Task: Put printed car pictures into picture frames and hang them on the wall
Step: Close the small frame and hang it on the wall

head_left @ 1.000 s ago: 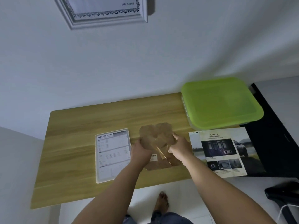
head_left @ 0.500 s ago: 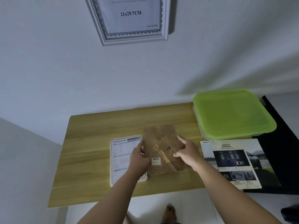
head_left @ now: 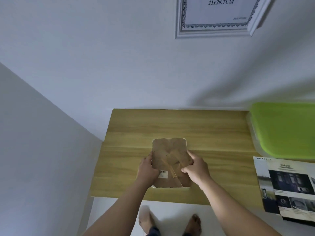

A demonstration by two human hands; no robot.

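A brown picture-frame backing board (head_left: 170, 150) with a barcode sticker and a fold-out stand lies on the wooden table (head_left: 213, 130). A thin white rim (head_left: 170, 187) shows under its near and far edges. My left hand (head_left: 147, 169) grips the board's left edge. My right hand (head_left: 196, 167) pinches its right side by the stand flap. Printed car pictures (head_left: 289, 184) lie in a stack at the table's right end. A white ornate frame (head_left: 216, 16) with a "21x29.7CM" insert hangs on the wall above.
A container with a lime-green lid (head_left: 286, 130) stands at the back right of the table. A side wall closes in on the left. My bare feet (head_left: 144, 217) stand on the pale floor below the table's near edge.
Both hands moved the brown backing board left onto the white-rimmed specification sheet, which it now covers. The view has swung left, so the green container and pictures sit near the right edge.
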